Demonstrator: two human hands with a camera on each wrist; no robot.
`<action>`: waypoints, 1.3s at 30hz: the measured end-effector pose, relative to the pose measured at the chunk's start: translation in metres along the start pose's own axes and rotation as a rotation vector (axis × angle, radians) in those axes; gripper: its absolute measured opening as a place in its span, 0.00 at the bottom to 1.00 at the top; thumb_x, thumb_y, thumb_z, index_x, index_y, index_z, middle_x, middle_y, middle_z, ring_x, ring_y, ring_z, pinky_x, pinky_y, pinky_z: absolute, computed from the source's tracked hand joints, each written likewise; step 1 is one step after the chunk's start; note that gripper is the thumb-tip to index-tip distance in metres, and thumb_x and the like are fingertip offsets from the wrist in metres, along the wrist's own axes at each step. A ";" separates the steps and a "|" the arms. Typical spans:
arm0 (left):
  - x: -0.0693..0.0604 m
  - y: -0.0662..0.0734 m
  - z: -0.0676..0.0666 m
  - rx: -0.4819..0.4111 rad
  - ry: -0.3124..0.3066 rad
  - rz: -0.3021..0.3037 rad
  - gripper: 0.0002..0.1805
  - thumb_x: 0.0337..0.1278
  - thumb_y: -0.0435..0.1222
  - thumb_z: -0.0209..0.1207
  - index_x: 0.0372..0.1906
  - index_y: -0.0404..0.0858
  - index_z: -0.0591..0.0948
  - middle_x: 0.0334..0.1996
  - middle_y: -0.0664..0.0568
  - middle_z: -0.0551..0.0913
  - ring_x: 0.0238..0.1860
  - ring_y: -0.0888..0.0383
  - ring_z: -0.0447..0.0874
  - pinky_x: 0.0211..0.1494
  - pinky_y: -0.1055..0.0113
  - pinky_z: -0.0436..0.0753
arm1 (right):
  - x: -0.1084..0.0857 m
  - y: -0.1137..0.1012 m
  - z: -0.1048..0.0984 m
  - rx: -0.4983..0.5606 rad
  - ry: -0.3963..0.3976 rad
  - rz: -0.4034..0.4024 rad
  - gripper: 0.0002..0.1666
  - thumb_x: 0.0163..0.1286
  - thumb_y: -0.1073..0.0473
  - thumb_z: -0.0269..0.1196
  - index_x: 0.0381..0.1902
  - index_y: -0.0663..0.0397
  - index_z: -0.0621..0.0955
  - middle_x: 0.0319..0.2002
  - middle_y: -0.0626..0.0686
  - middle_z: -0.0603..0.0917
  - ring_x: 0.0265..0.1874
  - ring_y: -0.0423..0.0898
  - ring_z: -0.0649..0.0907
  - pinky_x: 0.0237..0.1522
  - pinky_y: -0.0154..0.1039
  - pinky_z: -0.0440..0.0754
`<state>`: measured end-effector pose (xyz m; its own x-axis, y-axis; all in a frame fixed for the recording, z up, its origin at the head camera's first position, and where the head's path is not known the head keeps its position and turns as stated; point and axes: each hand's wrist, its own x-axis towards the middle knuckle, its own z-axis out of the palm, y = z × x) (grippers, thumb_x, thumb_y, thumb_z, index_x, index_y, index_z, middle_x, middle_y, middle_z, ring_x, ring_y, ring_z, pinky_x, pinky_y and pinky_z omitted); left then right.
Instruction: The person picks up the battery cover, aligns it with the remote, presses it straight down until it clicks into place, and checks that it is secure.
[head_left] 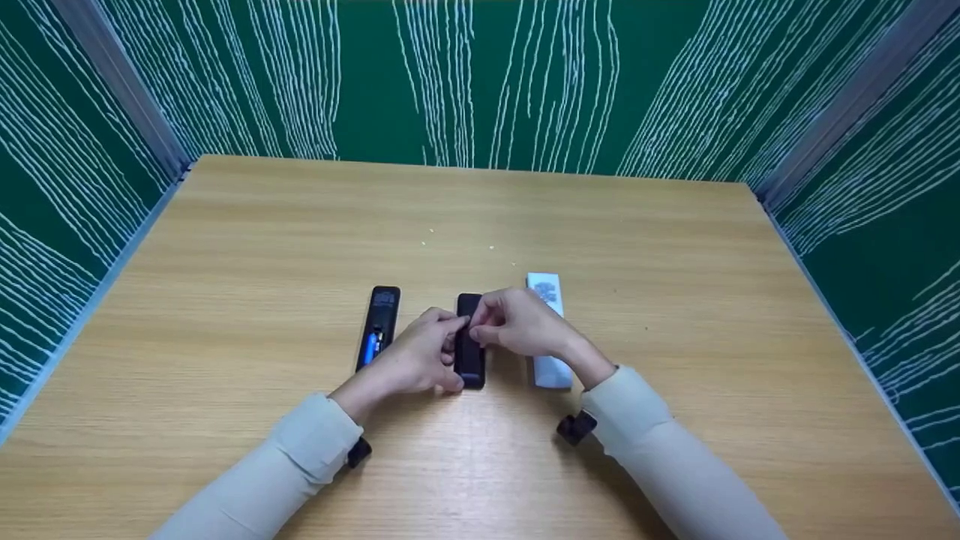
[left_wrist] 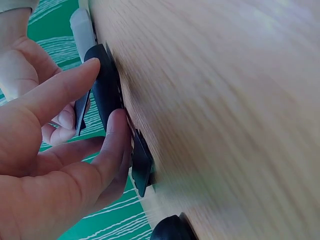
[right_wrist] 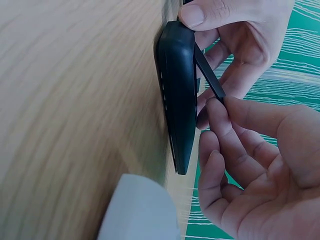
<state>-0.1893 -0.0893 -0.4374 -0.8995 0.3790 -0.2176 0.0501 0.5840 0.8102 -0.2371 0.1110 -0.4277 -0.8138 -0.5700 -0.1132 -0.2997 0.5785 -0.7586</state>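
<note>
A black remote control [head_left: 469, 367] lies in the middle of the table, between both hands. My left hand [head_left: 427, 352] grips it, thumb at the near end and fingers along its left side. My right hand [head_left: 521, 322] pinches the edge of a thin black battery cover [right_wrist: 211, 77], which tilts up off the remote's upper face. Left of my left hand, a second black remote [head_left: 385, 300] has its battery compartment uncovered, showing a blue battery [head_left: 371, 347]. A dark flat piece [left_wrist: 142, 167] stands beside the left fingers in the left wrist view; I cannot tell what it is.
A white remote-like object [head_left: 553, 373] with grey print lies right of the middle remote, partly under the right hand. Several tiny pale specks [head_left: 491, 247] dot the wooden table [head_left: 637, 247] farther back. Green walls with white streaks [head_left: 375, 75] border the table's back and sides.
</note>
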 end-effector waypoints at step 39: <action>0.000 0.000 0.000 0.011 -0.006 -0.011 0.57 0.41 0.19 0.77 0.81 0.33 0.64 0.73 0.45 0.68 0.58 0.52 0.78 0.61 0.64 0.85 | 0.008 0.004 0.005 -0.093 0.012 0.000 0.05 0.73 0.59 0.71 0.34 0.52 0.88 0.29 0.45 0.87 0.25 0.39 0.77 0.28 0.34 0.73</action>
<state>-0.1893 -0.0890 -0.4378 -0.8973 0.3769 -0.2298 0.0450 0.5961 0.8017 -0.2425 0.1062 -0.4352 -0.8193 -0.5637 -0.1050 -0.3443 0.6300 -0.6961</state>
